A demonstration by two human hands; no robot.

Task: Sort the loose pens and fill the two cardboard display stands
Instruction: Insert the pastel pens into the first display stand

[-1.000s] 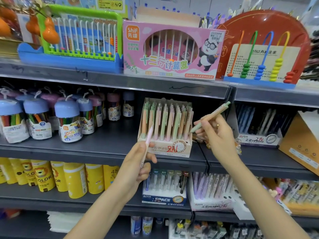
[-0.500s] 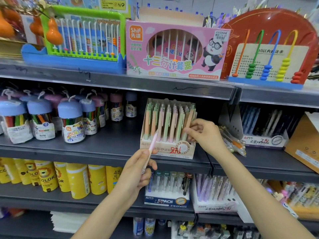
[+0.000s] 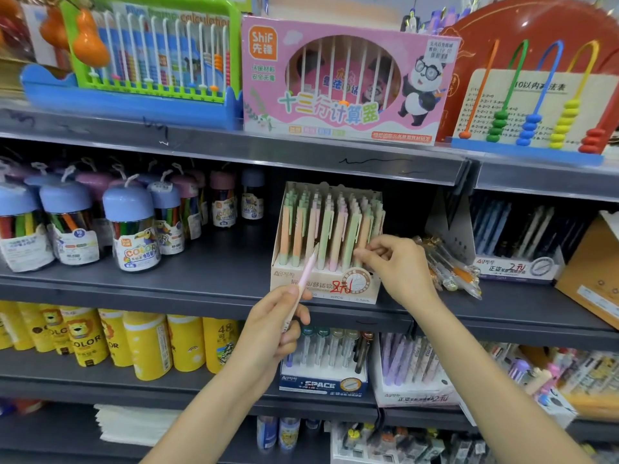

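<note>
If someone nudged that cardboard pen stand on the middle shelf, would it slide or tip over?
The cardboard stand would probably slide rather than tip: its base looks broad and sits flat on the smooth shelf. Packed with upright pens, it is likely fairly heavy for cardboard. A push high on the pens might rock it backward.

Two bare forearms were observed entering from the lower edge of the view. No sleeve, watch or bracelet was seen on either forearm as far as each was visible. The left hand (image 3: 271, 324) was found ungloved, with short, unpainted nails noted on the thumb and forefinger. The right hand (image 3: 398, 266) was likewise found ungloved. Whether a ring was worn on the right hand could not be determined, the fingers being turned away and partly blurred. No markings were recorded.
</note>
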